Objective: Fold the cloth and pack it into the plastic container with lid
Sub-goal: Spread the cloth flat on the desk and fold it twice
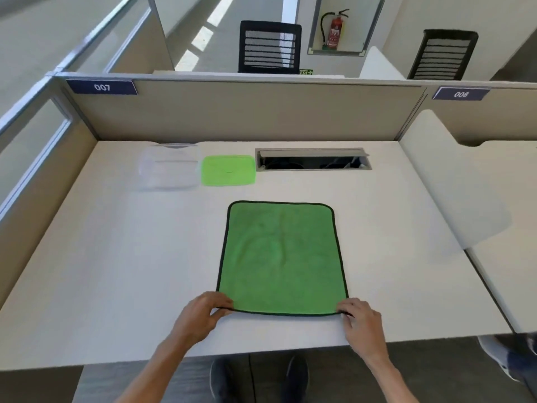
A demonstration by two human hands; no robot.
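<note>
A green cloth (282,257) with a dark hem lies spread flat on the white desk (116,271). My left hand (200,315) pinches its near left corner, and my right hand (360,321) pinches its near right corner. A clear plastic container (170,167) stands without its lid at the back left of the desk. Its light green lid (228,170) lies flat right beside it, on the right.
An open cable slot (313,159) is cut into the desk behind the cloth. Beige partition walls (247,112) close the desk at the back and left, and a white divider (453,184) stands at the right. The desk's front edge runs just under my wrists.
</note>
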